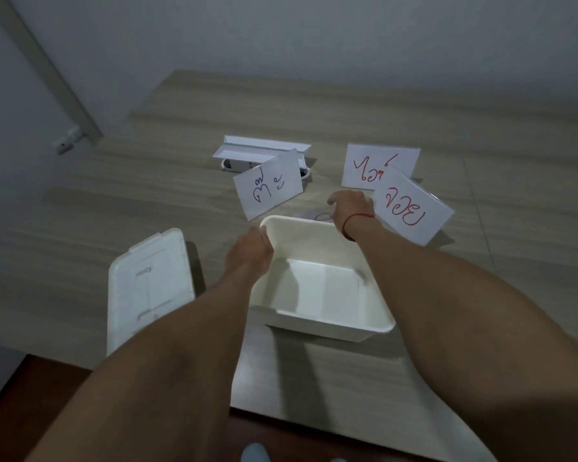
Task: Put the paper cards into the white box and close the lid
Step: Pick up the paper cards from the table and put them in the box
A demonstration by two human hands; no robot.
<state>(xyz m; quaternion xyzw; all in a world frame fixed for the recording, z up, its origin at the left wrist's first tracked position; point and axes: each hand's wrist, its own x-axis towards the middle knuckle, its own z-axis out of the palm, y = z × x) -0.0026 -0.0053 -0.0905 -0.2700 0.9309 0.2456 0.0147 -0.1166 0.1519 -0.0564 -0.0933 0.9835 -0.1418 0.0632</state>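
Observation:
The white box (321, 291) stands empty and uncovered on the wooden table, tilted a little. My left hand (252, 246) grips its far left rim. My right hand (349, 203) reaches past the far rim onto a card with red writing (317, 216) lying flat behind the box; whether the fingers hold it is hidden. A card with blue writing (267, 186) stands upright behind the box on the left. Two cards with red writing stand on the right, one nearer (412, 211), one farther (379, 166). The white lid (151, 291) lies flat left of the box.
A folded white paper stand over a small white device (261, 153) sits at the back of the table. The table's near edge (314, 418) runs just below the box, with dark floor beneath. A grey wall stands behind the table.

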